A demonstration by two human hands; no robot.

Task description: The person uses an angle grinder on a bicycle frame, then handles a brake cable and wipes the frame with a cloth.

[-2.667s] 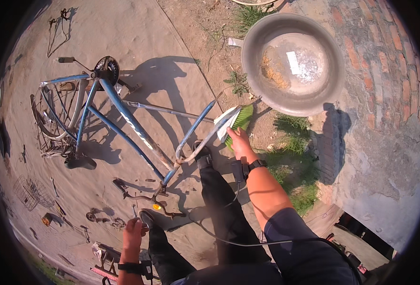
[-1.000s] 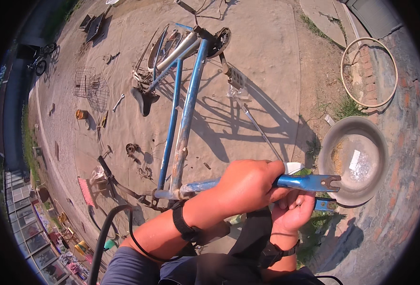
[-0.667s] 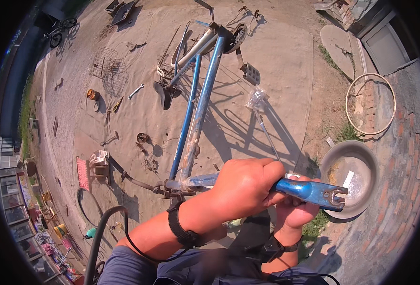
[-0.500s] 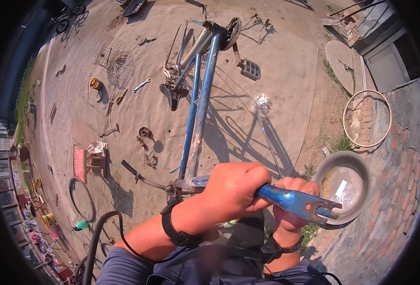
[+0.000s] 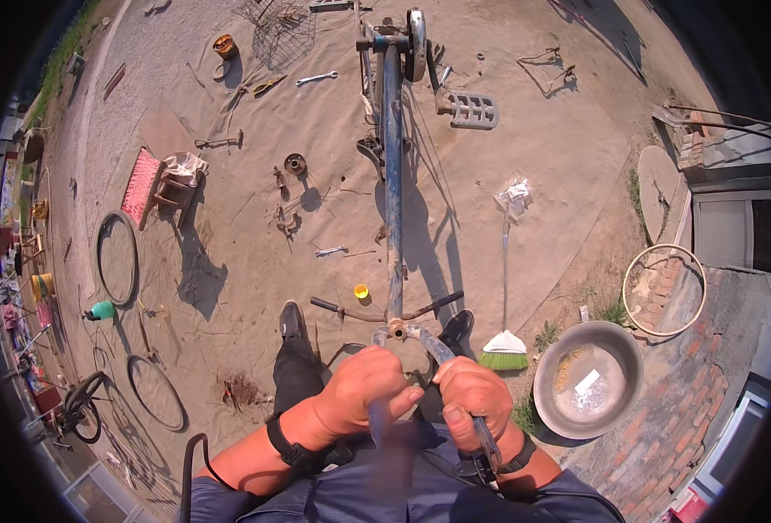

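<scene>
A worn blue bicycle frame [image 5: 393,192] stands upside down in front of me, its fork toward me. The blue fork [image 5: 429,341] splits into two blades. My left hand [image 5: 363,390] is closed around the left blade, and my right hand [image 5: 474,394] grips the right one, whose end sticks out below the fingers. Under the fork the rusty handlebar [image 5: 422,311] lies low, between my feet. At the far end are the chainring [image 5: 417,45] and a grey pedal [image 5: 474,112]. The saddle [image 5: 370,150] is partly hidden under the frame tube.
At right stand a metal basin [image 5: 542,392], a green-bristled broom [image 5: 505,353] and a pale hoop [image 5: 627,292] near a brick wall. On the left lie a tyre [image 5: 100,253], a pink-topped stool [image 5: 142,185] and metal parts [image 5: 295,164]. Further off are a wrench [image 5: 317,78] and pliers [image 5: 268,85].
My hands have moved apart, from together on one blade end at the right to one on each blade. The view has shifted, and the frame now points straight away from me.
</scene>
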